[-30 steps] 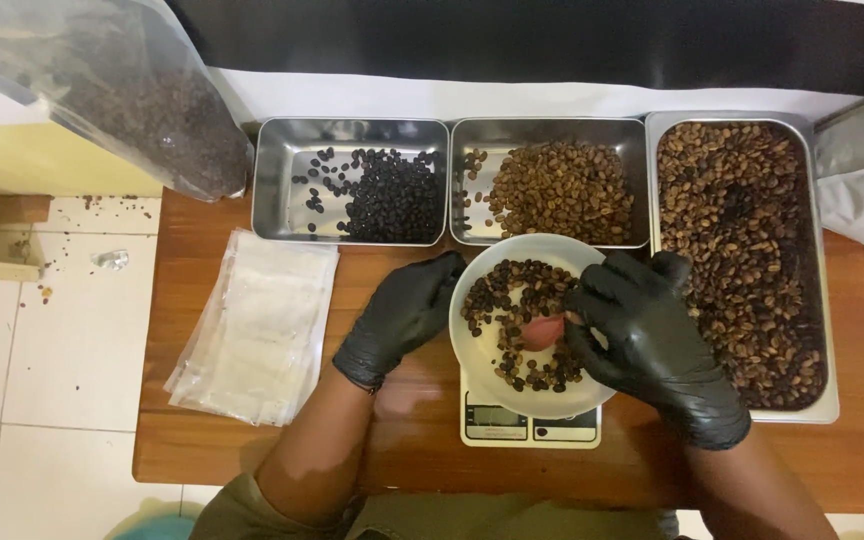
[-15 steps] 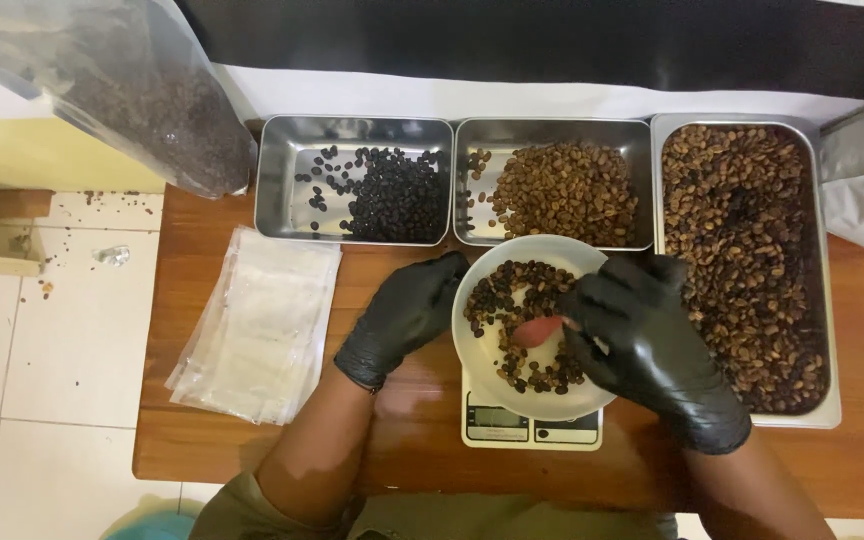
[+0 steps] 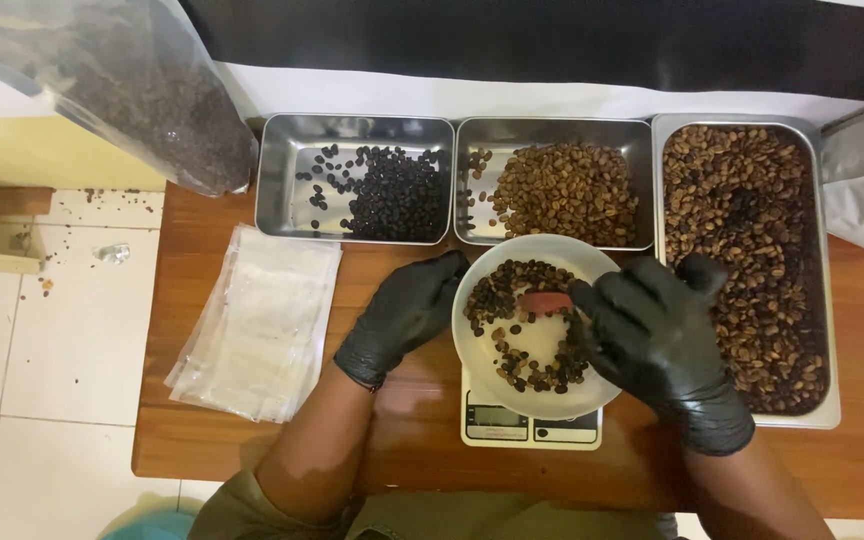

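Barely shifted right hand [image 3: 657, 335] pinching beans over bowl [image 3: 537, 325], left hand [image 3: 407, 315] gripping its rim.

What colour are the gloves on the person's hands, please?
Black, on both the left hand and the right hand, clearest in the head view.

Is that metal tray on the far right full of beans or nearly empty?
Full. Brown beans cover the right tray from wall to wall, with no bare metal bottom showing.
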